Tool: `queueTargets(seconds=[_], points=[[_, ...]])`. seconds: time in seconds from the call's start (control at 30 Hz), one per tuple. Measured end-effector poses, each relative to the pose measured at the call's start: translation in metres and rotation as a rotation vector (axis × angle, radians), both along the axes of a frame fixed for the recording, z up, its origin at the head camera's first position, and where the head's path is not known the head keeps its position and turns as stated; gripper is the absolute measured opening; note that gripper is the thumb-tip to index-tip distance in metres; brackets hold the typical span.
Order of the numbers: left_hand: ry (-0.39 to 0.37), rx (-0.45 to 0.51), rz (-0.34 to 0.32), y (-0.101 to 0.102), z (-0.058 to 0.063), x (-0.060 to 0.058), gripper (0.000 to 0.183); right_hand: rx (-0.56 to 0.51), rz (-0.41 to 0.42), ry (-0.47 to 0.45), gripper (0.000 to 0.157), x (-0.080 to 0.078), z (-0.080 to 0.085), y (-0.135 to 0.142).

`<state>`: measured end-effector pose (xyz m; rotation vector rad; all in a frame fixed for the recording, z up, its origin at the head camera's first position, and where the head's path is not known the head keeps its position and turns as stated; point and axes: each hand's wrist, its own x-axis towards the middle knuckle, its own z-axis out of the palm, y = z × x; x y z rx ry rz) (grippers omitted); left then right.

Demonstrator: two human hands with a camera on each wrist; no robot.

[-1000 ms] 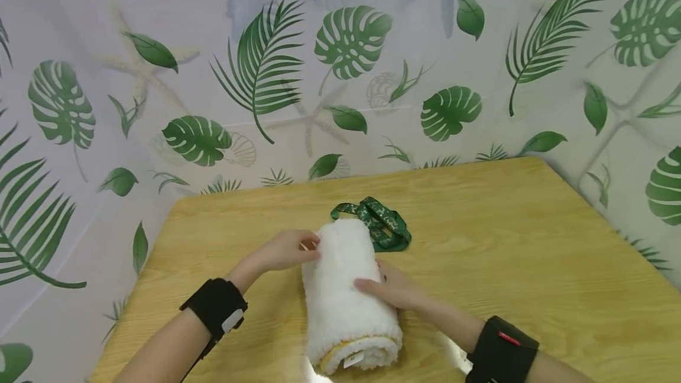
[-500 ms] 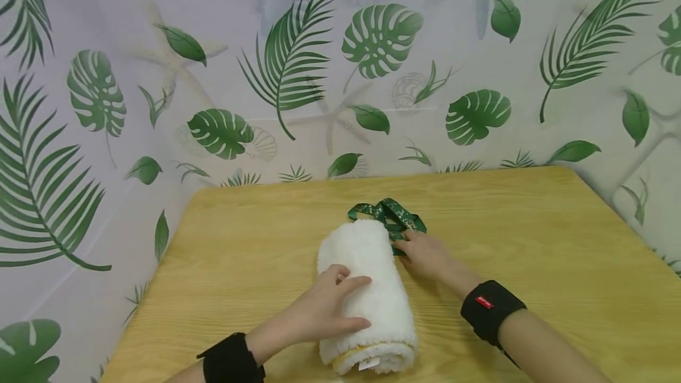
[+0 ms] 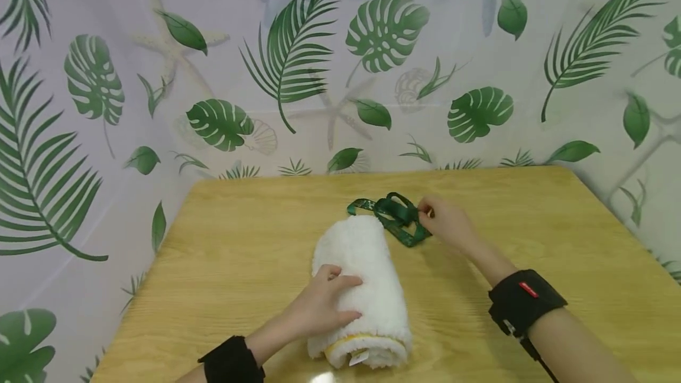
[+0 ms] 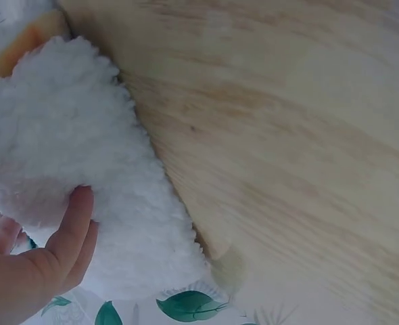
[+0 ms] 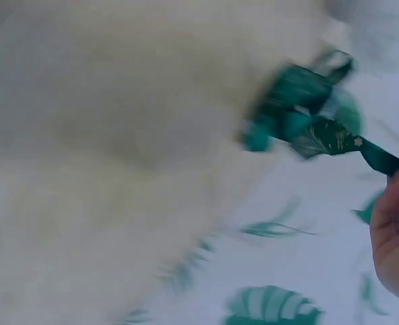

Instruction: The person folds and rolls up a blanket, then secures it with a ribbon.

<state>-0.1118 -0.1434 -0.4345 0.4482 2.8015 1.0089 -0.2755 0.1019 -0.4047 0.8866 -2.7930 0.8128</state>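
Observation:
A rolled white fleecy blanket (image 3: pixel 375 270) with a yellow edge and a small tag (image 3: pixel 359 359) lies lengthwise on the table. My left hand (image 3: pixel 321 306) rests on its left side with the fingers and thumb spread apart. In the left wrist view, those fingertips (image 4: pixel 82 196) touch the fluffy surface. Beyond the roll's far end is a loosely bunched, patterned green ribbon (image 3: pixel 398 211). My right hand (image 3: pixel 448 222) pinches it at its right side between thumb and fingers. In the right wrist view, a twisted length of ribbon (image 5: pixel 338 138) stretches from the bunch to the pinching fingers (image 5: pixel 392 210).
The wooden table (image 3: pixel 255 235) runs back to a leaf-printed cloth backdrop (image 3: pixel 319 64) behind it and at the sides. Black bands sit on the left wrist (image 3: pixel 232 361) and right wrist (image 3: pixel 524 303).
My right hand has left the blanket roll, reached to the ribbon and now pinches it, drawing a part rightward. My left hand has moved from the roll's far left edge down onto its side.

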Motion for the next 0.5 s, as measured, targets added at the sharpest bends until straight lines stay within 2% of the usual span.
queueTargets(seconds=[0.17, 0.27, 0.37, 0.5], points=[[-0.001, 0.027, 0.004, 0.002, 0.001, -0.002, 0.048, -0.23, 0.077, -0.001, 0.016, -0.009, 0.072, -0.035], [-0.017, 0.042, -0.002, 0.003, 0.001, -0.001, 0.049, -0.318, 0.072, -0.014, 0.017, -0.01, 0.108, -0.041], [-0.018, 0.047, -0.016, 0.005, 0.001, 0.0, 0.049, -0.32, -0.03, 0.005, 0.017, -0.008, 0.131, -0.019], [-0.001, 0.004, -0.027, 0.005, 0.003, 0.0, 0.048, -0.271, -0.17, 0.027, 0.021, -0.007, 0.138, 0.046]])
